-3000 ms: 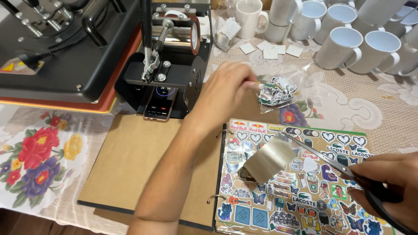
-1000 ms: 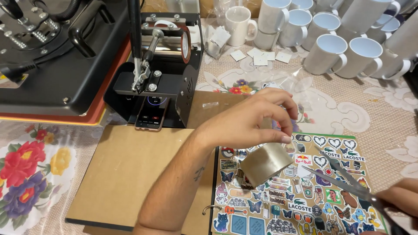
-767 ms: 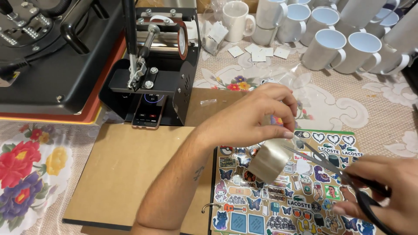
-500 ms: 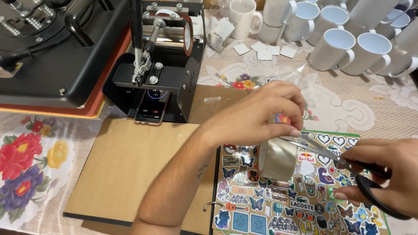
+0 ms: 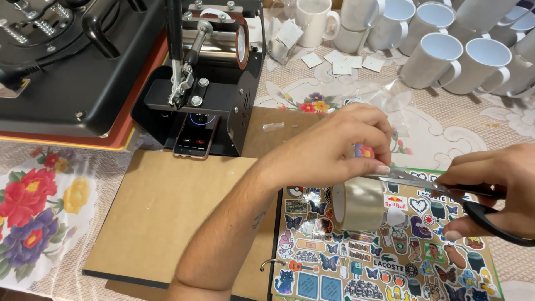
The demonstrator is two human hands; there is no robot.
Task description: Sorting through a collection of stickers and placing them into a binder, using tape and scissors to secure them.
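Holding a strip of clear tape pinched between thumb and fingertips, our left hand (image 5: 345, 142) sits over the top edge of the sticker sheet (image 5: 384, 251), its grip closed tight on the free end. From that pinch the strip runs down toward six o'clock to the tape roll (image 5: 361, 203), which hangs just under the hand and over the sheet; whether the roll rests on the stickers or dangles clear we cannot tell. Our right hand (image 5: 490, 192) comes in from three o'clock with its fingers wrapped through the black handles of the scissors (image 5: 446, 189). Their long axis lies nearly level, pointing toward nine o'clock, so the blades cross the strip almost at a right angle, just below the left fingertips and above the roll. The blades look narrowly parted with the tip at or touching the tape, though the clear film makes contact hard to judge. So the strip is upright, the blades sideways, and the right hand is the one that brings the edge to it. At twelve o'clock on the counter (image 5: 423, 128) stand white mugs (image 5: 440, 58), well apart, and at ten o'clock the black mug press (image 5: 212, 83), behind a brown board (image 5: 167, 206).
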